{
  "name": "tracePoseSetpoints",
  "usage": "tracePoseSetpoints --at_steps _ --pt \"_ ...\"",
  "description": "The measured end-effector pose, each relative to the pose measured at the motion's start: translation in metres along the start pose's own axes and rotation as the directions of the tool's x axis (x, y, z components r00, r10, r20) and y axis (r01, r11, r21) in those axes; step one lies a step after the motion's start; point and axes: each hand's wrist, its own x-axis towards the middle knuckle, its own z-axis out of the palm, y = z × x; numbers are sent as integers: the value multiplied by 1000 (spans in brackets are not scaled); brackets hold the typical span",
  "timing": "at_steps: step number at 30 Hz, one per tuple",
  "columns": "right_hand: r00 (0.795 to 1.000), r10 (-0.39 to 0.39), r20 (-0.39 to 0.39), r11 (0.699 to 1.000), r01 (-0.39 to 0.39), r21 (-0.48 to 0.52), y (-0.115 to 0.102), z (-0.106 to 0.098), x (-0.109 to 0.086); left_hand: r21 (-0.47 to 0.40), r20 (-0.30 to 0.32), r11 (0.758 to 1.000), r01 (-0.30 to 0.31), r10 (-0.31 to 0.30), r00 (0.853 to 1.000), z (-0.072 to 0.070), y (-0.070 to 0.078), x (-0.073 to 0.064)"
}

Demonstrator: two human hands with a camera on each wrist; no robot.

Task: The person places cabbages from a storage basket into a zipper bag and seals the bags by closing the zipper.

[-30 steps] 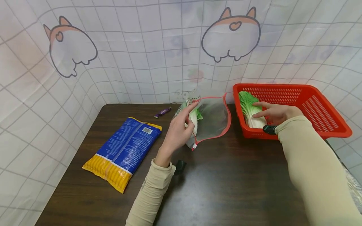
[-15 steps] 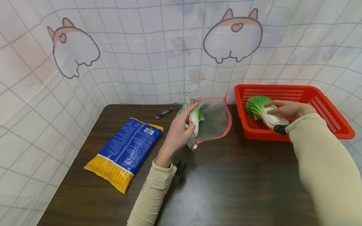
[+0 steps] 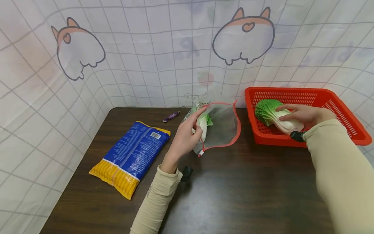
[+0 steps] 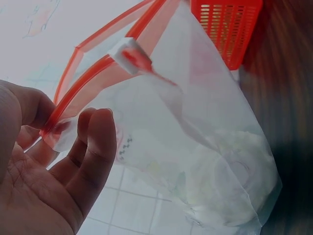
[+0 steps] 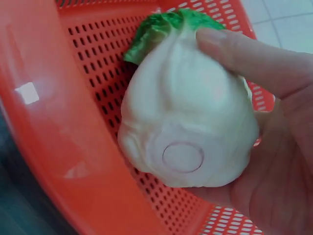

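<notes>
My left hand (image 3: pixel 184 136) pinches the red rim of a clear zip bag (image 3: pixel 223 128), whose mouth stands open toward the right. White stalk and green leaf of a cabbage (image 3: pixel 203 125) show inside it; the left wrist view has its pale base blurred through the plastic. A white slider (image 4: pixel 128 56) sits on the red zip. Over in the red basket (image 3: pixel 276 140), my right hand (image 3: pixel 311 114) grips a Chinese cabbage (image 3: pixel 270 110), thumb on top and fingers beneath. Its round white base (image 5: pixel 183 156) faces the right wrist camera, and its green leaves point away.
A blue and yellow packet (image 3: pixel 131 156) lies on the dark table (image 3: pixel 233 188), left of my left arm. Behind it is a small purple wrapped sweet (image 3: pixel 171 116). A white checked cloth (image 3: pixel 163 48) hangs along the back and sides.
My right hand has moved right within the basket, and the cabbage has gone with it, turning so its leaves point to the back left. The left hand keeps its hold on the bag.
</notes>
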Motion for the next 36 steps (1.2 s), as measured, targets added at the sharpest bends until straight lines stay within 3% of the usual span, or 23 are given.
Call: tracePoseSetpoints --at_steps 4,13,17,21,28,36 --pt "1000 -13 -10 1000 14 27 -2 -4 -5 -7 3 1000 9 -9 1000 0 0 -1" --pt "988 -77 -131 994 67 -81 -28 -8 -14 1 12 1000 22 -22 1000 1 0 -2" --pt "974 -122 -193 985 95 -144 -46 2 -24 2 10 1000 18 -18 1000 1 -1 -2" --pt "946 -165 -279 968 101 -228 -66 20 -38 0 13 1000 15 -15 1000 1 -1 -1" --pt "890 -222 -397 974 182 -137 -82 59 -61 -13 16 1000 26 -26 1000 0 -1 0" --pt "853 -253 -455 959 284 -2 -97 93 -84 -23 17 1000 19 -19 1000 0 -1 -1"
